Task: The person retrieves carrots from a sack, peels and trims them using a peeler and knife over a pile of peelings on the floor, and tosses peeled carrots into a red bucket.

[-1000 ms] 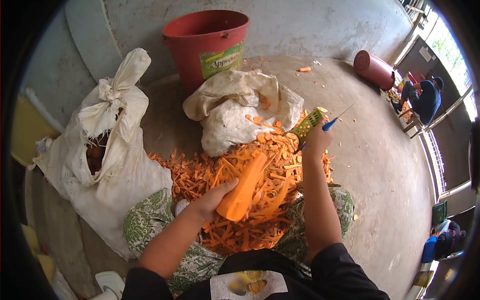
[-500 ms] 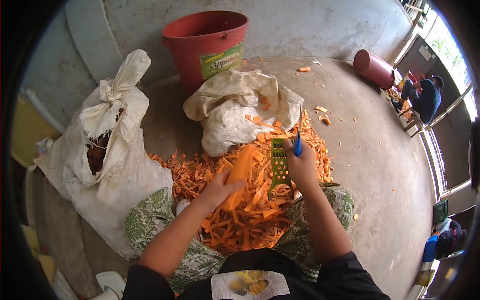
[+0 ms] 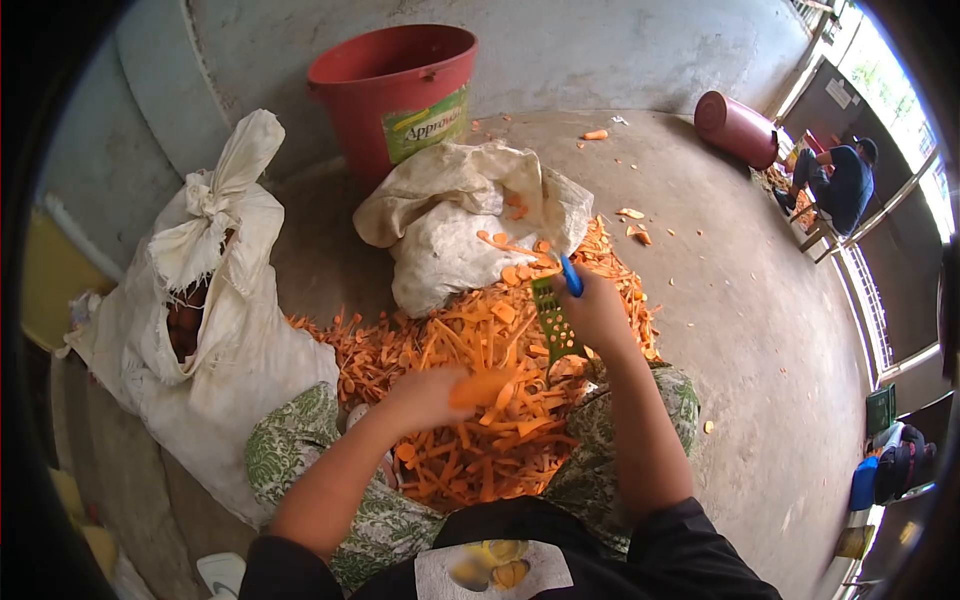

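Down swings the carrot (image 3: 483, 388), tipped sideways and blurred at the left hand (image 3: 425, 398), finger grip impossible to tell; the right hand (image 3: 597, 312) curls its fingers round the blue handle (image 3: 571, 276) and green tool (image 3: 556, 320) over orange peelings (image 3: 480, 465), pale sack (image 3: 440, 255) and red bucket (image 3: 362, 122) beyond.

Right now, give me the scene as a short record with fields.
left hand: holds orange piece, blurred
right hand: holds green perforated tool and blue handle
in front: heap of orange peelings
beyond the heap: crumpled sack, upright red bucket
left side: knotted sack, partly open
far right: seated person, reddish barrel on its side
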`<move>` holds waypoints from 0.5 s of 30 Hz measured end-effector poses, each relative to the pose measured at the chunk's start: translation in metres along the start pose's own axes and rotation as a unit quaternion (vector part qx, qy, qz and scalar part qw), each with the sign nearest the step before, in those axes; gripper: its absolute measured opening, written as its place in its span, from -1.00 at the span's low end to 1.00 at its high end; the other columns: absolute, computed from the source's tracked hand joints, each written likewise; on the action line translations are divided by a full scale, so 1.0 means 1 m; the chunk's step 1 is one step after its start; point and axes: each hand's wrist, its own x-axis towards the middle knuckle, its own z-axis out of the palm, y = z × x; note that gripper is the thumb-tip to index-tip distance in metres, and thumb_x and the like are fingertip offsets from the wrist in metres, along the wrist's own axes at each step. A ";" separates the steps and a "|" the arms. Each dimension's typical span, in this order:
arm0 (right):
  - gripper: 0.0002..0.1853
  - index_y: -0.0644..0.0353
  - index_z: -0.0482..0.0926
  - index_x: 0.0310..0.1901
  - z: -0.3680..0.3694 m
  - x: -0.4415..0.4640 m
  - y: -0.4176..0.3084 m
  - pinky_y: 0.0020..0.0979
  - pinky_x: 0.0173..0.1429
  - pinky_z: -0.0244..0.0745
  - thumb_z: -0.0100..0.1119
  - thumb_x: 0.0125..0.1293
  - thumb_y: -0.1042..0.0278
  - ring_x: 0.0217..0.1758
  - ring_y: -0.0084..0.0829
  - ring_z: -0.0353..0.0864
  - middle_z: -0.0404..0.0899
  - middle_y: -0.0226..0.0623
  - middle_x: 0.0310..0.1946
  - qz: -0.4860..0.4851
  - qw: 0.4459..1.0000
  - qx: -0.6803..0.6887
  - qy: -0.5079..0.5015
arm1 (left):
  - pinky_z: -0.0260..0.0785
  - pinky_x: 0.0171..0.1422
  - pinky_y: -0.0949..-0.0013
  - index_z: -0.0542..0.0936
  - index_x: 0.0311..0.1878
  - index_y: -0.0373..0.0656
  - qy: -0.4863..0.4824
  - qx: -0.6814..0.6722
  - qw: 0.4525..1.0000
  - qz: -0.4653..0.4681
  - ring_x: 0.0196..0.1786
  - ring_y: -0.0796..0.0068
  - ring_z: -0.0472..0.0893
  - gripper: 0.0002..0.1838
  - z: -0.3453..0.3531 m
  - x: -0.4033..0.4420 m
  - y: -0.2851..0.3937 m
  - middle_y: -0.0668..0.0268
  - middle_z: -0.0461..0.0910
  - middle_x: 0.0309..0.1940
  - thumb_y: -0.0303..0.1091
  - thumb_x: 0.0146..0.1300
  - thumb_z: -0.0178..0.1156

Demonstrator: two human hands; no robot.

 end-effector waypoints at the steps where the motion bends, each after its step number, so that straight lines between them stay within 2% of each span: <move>1: -0.72 0.26 0.48 -0.36 -0.001 0.004 0.006 -0.23 -0.37 0.33 0.05 0.20 0.15 -0.52 -0.11 0.46 0.45 -0.07 -0.62 -0.006 1.000 0.008 0.020 | 0.37 -0.16 0.18 0.46 -0.03 -0.02 -0.180 0.102 0.978 -0.001 -0.19 0.30 0.56 -0.49 0.007 0.000 -0.001 0.30 0.56 -0.31 -0.04 -0.08 0.25; 2: -0.71 0.26 0.47 -0.37 -0.003 0.008 0.010 -0.23 -0.38 0.32 0.04 0.20 0.15 -0.53 -0.12 0.46 0.45 -0.07 -0.63 -0.015 0.999 0.017 0.040 | 0.37 -0.16 0.18 0.46 -0.03 -0.02 -0.177 0.103 0.979 -0.002 -0.19 0.30 0.56 -0.49 0.010 -0.001 -0.003 0.30 0.56 -0.31 -0.04 -0.08 0.25; 4: -0.72 0.27 0.47 -0.37 -0.006 0.012 0.011 -0.24 -0.38 0.32 0.04 0.20 0.16 -0.54 -0.13 0.45 0.45 -0.07 -0.63 -0.030 0.998 0.002 0.055 | 0.40 -0.21 0.19 0.50 -0.08 0.09 -0.351 0.248 0.898 0.089 -0.22 0.34 0.57 -0.52 0.007 -0.006 -0.004 0.36 0.57 -0.36 -0.01 -0.12 0.25; 5: -0.72 0.27 0.48 -0.36 -0.009 0.011 0.009 -0.24 -0.38 0.32 0.04 0.20 0.16 -0.54 -0.13 0.45 0.45 -0.07 -0.63 -0.022 0.998 0.006 0.052 | 0.40 -0.23 0.21 0.53 -0.11 0.10 -0.346 0.280 0.892 0.078 -0.23 0.37 0.57 -0.55 -0.007 -0.003 -0.012 0.38 0.57 -0.37 -0.01 -0.13 0.26; 7: -0.71 0.27 0.48 -0.34 -0.010 0.011 0.007 -0.24 -0.37 0.32 0.03 0.20 0.16 -0.54 -0.13 0.45 0.45 -0.07 -0.63 -0.016 0.999 0.013 0.048 | 0.41 -0.27 0.24 0.57 -0.21 0.13 -0.304 0.377 0.874 0.032 -0.24 0.38 0.57 -0.58 -0.079 0.011 0.001 0.39 0.57 -0.40 0.02 -0.21 0.30; 8: -0.71 0.27 0.48 -0.33 -0.010 0.012 0.009 -0.24 -0.37 0.32 0.03 0.20 0.16 -0.53 -0.13 0.45 0.46 -0.07 -0.62 -0.024 0.998 0.016 0.048 | 0.38 -0.17 0.19 0.58 -0.27 0.09 -0.202 0.437 0.876 0.007 -0.24 0.31 0.56 -0.57 -0.112 0.026 -0.016 0.37 0.57 -0.44 0.05 -0.25 0.32; 9: -0.71 0.27 0.49 -0.32 -0.010 0.013 0.010 -0.25 -0.37 0.32 0.03 0.20 0.15 -0.53 -0.13 0.46 0.46 -0.07 -0.62 -0.032 0.998 0.017 0.049 | 0.30 -0.01 0.02 0.56 -0.24 0.03 -0.059 0.526 0.848 0.007 -0.18 0.25 0.54 -0.51 -0.158 0.032 -0.010 0.32 0.56 -0.38 0.05 -0.29 0.34; 10: -0.71 0.27 0.49 -0.32 -0.009 0.015 0.011 -0.25 -0.37 0.32 0.03 0.20 0.15 -0.53 -0.13 0.46 0.46 -0.07 -0.62 -0.031 0.998 0.018 0.049 | 0.19 0.05 -0.12 0.53 -0.19 -0.04 0.172 0.617 0.766 0.059 -0.13 0.24 0.51 -0.51 -0.200 0.046 -0.022 0.27 0.54 -0.30 -0.01 -0.22 0.30; 11: -0.71 0.26 0.49 -0.32 -0.009 0.016 0.012 -0.25 -0.37 0.32 0.03 0.20 0.15 -0.53 -0.13 0.46 0.46 -0.07 -0.62 -0.028 0.999 0.009 0.042 | 0.22 0.05 -0.05 0.50 -0.12 -0.11 0.373 0.542 0.745 0.109 -0.09 0.14 0.48 -0.53 -0.245 0.056 -0.019 0.18 0.52 -0.21 -0.10 -0.13 0.25; 12: -0.71 0.26 0.49 -0.31 -0.009 0.018 0.012 -0.25 -0.36 0.33 0.03 0.20 0.15 -0.53 -0.14 0.46 0.46 -0.07 -0.61 -0.026 0.999 0.001 0.036 | 0.30 0.03 0.12 0.47 -0.09 -0.16 0.479 0.394 0.762 0.187 -0.13 0.09 0.48 -0.61 -0.293 0.060 -0.027 0.13 0.52 -0.19 -0.22 0.00 0.16; 13: -0.71 0.26 0.49 -0.31 -0.009 0.020 0.012 -0.25 -0.36 0.33 0.03 0.20 0.15 -0.53 -0.14 0.46 0.46 -0.07 -0.61 -0.027 0.999 0.001 0.037 | 0.36 -0.03 0.24 0.44 -0.04 -0.16 0.526 0.477 0.704 -0.006 -0.14 0.12 0.50 -0.66 -0.312 0.035 0.012 0.12 0.52 -0.16 -0.30 0.09 0.11; 15: -0.71 0.26 0.49 -0.31 -0.008 0.022 0.011 -0.24 -0.36 0.33 0.03 0.20 0.15 -0.52 -0.13 0.46 0.46 -0.06 -0.61 -0.018 0.999 0.009 0.044 | 0.37 -0.10 0.20 0.41 -0.01 -0.16 0.633 0.447 0.624 0.099 -0.17 0.16 0.51 -0.66 -0.359 0.024 -0.007 0.13 0.52 -0.17 -0.31 0.13 0.08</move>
